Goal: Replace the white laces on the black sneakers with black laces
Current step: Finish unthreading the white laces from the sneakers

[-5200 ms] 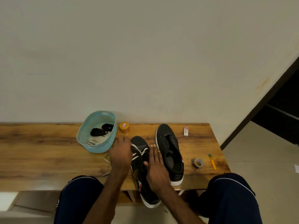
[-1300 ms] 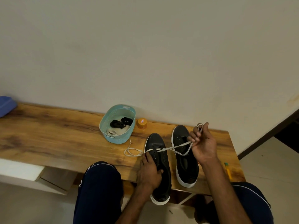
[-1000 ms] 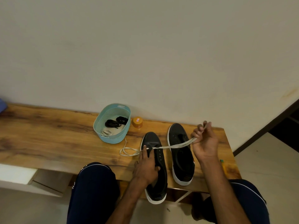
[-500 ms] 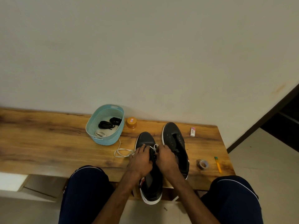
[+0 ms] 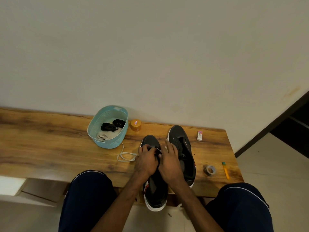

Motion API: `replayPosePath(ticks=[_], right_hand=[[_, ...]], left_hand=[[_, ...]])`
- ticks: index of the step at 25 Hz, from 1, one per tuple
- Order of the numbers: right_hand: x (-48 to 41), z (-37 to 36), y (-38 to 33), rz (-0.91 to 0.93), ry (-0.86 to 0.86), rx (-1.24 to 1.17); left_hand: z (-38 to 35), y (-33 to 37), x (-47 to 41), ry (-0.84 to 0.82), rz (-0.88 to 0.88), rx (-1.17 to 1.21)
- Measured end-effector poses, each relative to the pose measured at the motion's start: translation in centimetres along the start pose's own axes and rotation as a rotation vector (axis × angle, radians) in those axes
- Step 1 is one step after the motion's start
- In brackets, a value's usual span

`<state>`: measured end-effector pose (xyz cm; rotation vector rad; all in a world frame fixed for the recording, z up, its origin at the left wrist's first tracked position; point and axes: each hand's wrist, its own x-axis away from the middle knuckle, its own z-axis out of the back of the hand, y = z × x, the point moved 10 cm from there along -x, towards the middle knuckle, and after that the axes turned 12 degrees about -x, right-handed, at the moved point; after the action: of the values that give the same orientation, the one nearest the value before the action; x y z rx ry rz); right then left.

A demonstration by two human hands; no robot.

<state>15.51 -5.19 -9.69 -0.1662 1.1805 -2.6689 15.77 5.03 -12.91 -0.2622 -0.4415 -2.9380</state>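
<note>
Wooden surface (image 5: 50,148) by a plain wall was occupied by two black sneakers (image 5: 179,139). The nearer sneaker (image 5: 156,191) was being unlaced, its white lace (image 5: 126,156) trailing left. The left grip (image 5: 147,160) seemed clenched on that lace at the toe eyelets; the right grip (image 5: 168,162) could not be judged. Next, black laces (image 5: 112,126) in the teal basket (image 5: 108,144) would be needed.

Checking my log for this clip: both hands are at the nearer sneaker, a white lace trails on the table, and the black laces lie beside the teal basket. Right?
Not quite: the head view shows the black laces inside the teal basket, not beside it. The left hand and right hand are at the nearer sneaker, and the white lace trails on the table.
</note>
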Motion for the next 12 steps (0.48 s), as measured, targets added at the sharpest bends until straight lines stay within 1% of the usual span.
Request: replayPosePath(ticks=[2, 4, 6, 8, 9, 11, 12], right_hand=[[0.6, -0.1, -0.1, 0.007, -0.011, -0.003], [0.7, -0.1, 0.7, -0.025, -0.041, 0.05], [0.7, -0.3, 1.1, -0.014, -0.084, 0.161], [0.7, -1.1, 1.1, -0.014, -0.132, 0.246], [0.7, -1.4, 1.1, -0.023, -0.142, 0.245], [0.9, -1.7, 1.1, -0.056, -0.173, 0.193], [0.9, -1.8, 1.1, -0.065, -0.199, 0.175]], left_hand=[[0.4, -0.2, -0.2, 0.063, 0.022, 0.037], [1.3, -0.9, -0.4, 0.165, 0.088, 0.173], [1.8, -3.0, -0.2, 0.239, 0.249, 0.385], [1.1, -5.5, -0.3, 0.237, 0.422, 0.617], [0.4, -6.3, -0.5, 0.215, 0.474, 0.719], [-0.4, -6.9, -0.5, 0.172, 0.502, 0.851], [-0.5, -6.8, -0.5, 0.158, 0.484, 0.861]])
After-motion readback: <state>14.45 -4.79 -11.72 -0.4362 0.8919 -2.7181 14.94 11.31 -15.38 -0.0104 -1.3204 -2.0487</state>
